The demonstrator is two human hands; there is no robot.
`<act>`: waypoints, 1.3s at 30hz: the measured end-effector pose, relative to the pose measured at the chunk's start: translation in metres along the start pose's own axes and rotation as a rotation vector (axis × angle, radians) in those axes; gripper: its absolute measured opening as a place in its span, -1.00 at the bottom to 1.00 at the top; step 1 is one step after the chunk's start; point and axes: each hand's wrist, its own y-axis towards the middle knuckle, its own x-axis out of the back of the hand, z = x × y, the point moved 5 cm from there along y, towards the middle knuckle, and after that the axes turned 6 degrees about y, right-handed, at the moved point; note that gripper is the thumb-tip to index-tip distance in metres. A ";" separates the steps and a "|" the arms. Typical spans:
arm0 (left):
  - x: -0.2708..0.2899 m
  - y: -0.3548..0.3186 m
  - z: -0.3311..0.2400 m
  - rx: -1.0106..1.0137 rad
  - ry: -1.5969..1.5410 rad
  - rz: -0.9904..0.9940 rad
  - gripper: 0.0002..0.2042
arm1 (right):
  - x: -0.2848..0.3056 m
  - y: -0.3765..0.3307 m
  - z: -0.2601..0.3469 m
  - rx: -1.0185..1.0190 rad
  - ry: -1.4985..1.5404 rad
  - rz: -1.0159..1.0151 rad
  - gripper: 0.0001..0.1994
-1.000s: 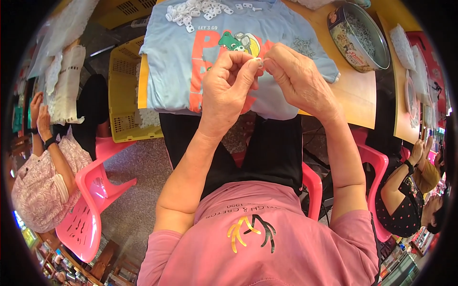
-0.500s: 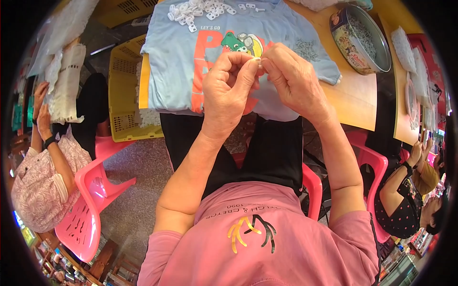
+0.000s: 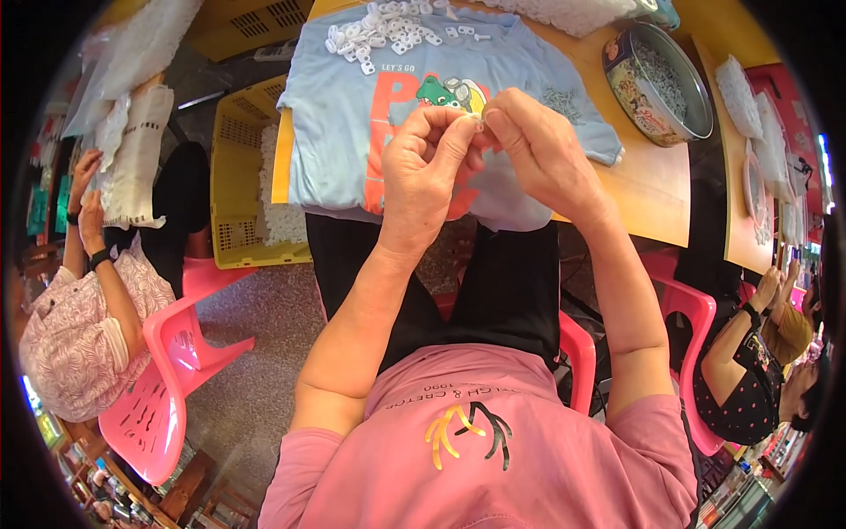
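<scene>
i hold my left hand and my right hand up together over the table edge, fingertips meeting. both pinch 1 tiny white piece between thumbs and forefingers; it is too small to tell its shape. below my hands a light blue t-shirt with a cartoon print lies spread flat on the yellow-orange wooden table, its hem hanging over the near edge above my black trousers. at the shirt's far end lies a scatter of small white plastic pieces. to the right on the bare table stands a round metal tin holding small pale bits. left of the table a yellow plastic crate sits on the speckled floor, white pieces inside it. i sit on a pink plastic chair. another pink chair holds a person in a patterned pink blouse on my left, handling white bundles. on my right a person in a dark dotted top sits at a pink chair too.
</scene>
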 end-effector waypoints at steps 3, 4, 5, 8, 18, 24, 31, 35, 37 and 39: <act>0.001 0.001 0.001 -0.011 -0.015 0.001 -0.88 | 0.006 -0.002 -0.005 -0.152 0.140 0.017 -0.88; 0.001 0.001 0.002 -0.017 -0.012 0.003 -0.88 | 0.009 -0.002 -0.004 -0.126 0.091 0.002 -0.88; 0.001 0.001 0.002 -0.018 -0.013 0.003 -0.88 | 0.013 -0.001 -0.002 -0.099 0.044 -0.013 -0.88; -0.001 0.001 0.001 -0.048 -0.002 0.021 -0.88 | 0.019 0.003 0.009 0.049 -0.132 0.031 -0.90; -0.001 -0.001 0.000 -0.044 0.032 0.024 -0.88 | 0.016 0.014 0.018 0.199 -0.278 0.223 -0.92; 0.000 -0.001 -0.001 -0.069 0.042 0.015 -0.90 | 0.006 0.010 0.009 0.088 -0.140 0.220 -0.95; -0.001 -0.004 -0.001 -0.062 0.016 -0.006 -0.93 | 0.001 0.007 0.006 0.091 -0.093 0.175 -0.97; -0.002 -0.003 0.002 -0.071 0.010 0.006 -0.94 | 0.001 0.005 0.007 0.079 -0.097 0.177 -0.97; -0.003 -0.002 0.002 -0.074 0.041 0.016 -0.95 | 0.002 0.006 0.008 0.105 -0.109 0.170 -0.98; -0.003 -0.002 0.002 -0.074 0.042 0.004 -0.95 | 0.001 0.007 0.009 0.097 -0.113 0.166 -0.97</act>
